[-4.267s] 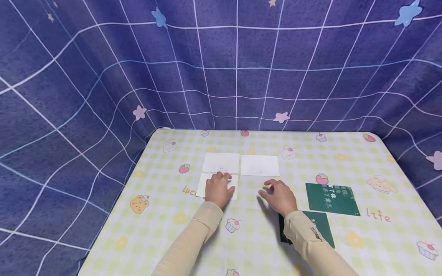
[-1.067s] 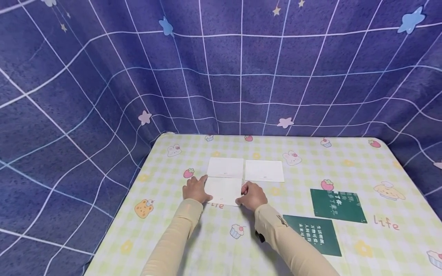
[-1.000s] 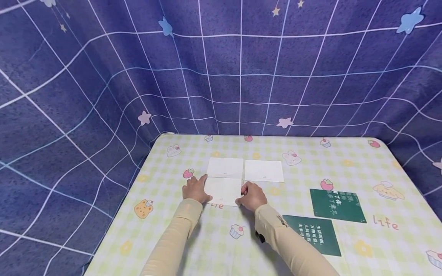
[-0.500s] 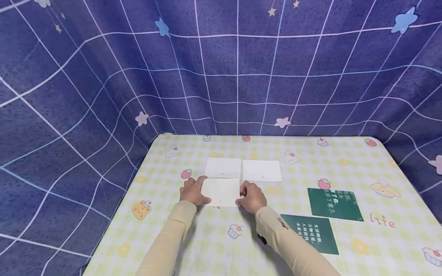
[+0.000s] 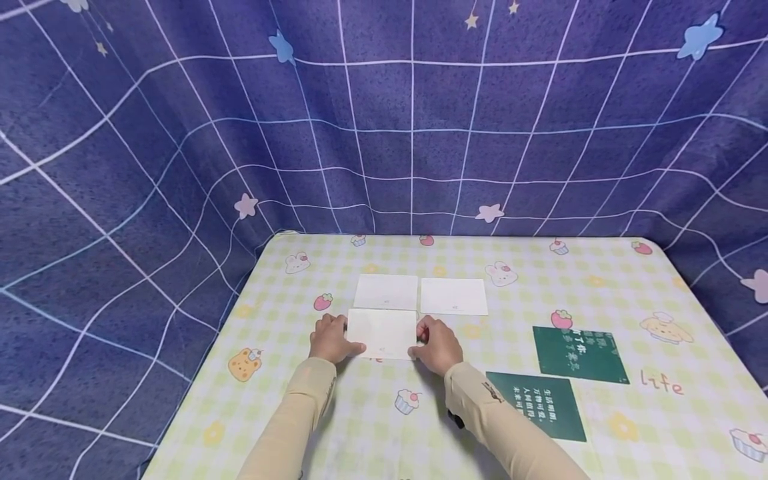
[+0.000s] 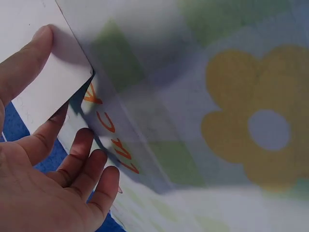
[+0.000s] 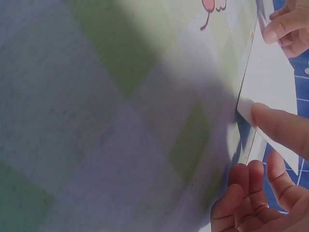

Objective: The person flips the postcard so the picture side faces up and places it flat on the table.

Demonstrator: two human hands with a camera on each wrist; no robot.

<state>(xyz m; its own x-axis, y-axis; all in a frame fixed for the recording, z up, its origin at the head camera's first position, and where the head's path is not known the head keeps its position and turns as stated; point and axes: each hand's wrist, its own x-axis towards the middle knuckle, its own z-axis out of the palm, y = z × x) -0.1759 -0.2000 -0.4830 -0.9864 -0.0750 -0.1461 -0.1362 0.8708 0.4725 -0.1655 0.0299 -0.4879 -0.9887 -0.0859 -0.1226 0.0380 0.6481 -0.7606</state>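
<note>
A white card (image 5: pixel 381 333) with a small printed mark near its lower edge lies between my hands, just below another white card (image 5: pixel 387 291). My left hand (image 5: pixel 331 340) holds its left side, the thumb on top and the index finger at the edge underneath, as the left wrist view shows. On the opposite side, my right hand (image 5: pixel 440 345) pinches the lower right part between thumb and index finger. Shadow under the card's corner (image 6: pixel 79 72) in the left wrist view suggests it is slightly raised off the cloth.
A third white card (image 5: pixel 454 297) lies at the upper right of the held one. Two dark green cards with white writing, an upper one (image 5: pixel 579 355) and a lower one (image 5: pixel 558 407), lie on the right; my right sleeve partly covers the lower one. A patterned cloth (image 5: pixel 240 427) covers the table.
Earlier my left hand rested over the lower white card and my right hand hovered apart from it. Both then took its sides; in the last half second it seems to have risen slightly.
</note>
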